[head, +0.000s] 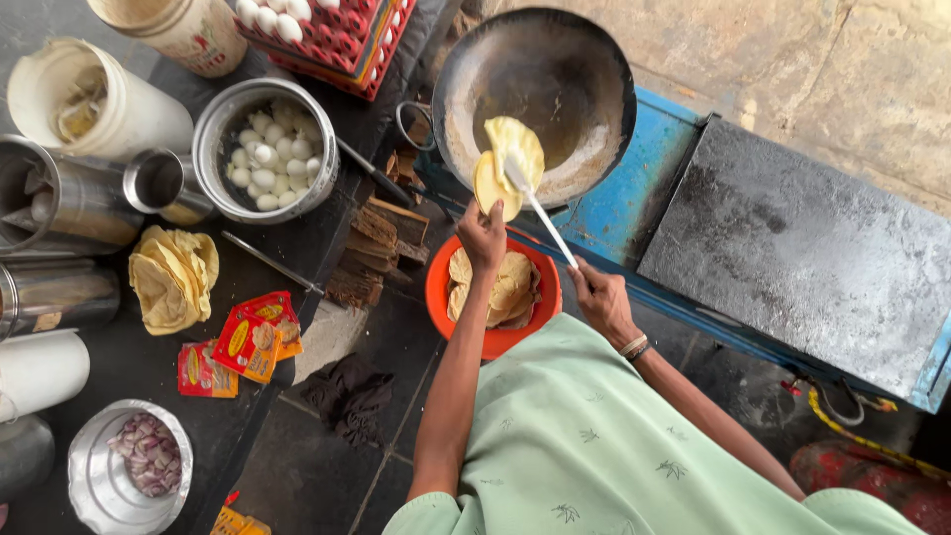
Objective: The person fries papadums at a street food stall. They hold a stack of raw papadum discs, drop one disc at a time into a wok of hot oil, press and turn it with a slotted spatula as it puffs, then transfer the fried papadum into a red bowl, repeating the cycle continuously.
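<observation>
The left hand (482, 238) pinches a round yellow papad (492, 184), the right hand (601, 297) grips a metal spatula (535, 203); several fried ones fill the orange plastic bowl (436, 287) below, raw ones remain.

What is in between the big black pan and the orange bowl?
In the head view, the left hand holds a round yellow flatbread there, between the black pan and the orange bowl. The spatula in the right hand crosses there too.

Both arms reach forward from short pale-green sleeves, forearms bare. Left arm near straight, left hand (482, 238) raised, fingers pinched shut, back of hand toward camera. Right arm bent at elbow, angling in from the right; right hand (599, 295) closed in a fist grip, bangles on wrist. Hands near each other, not touching.
</observation>
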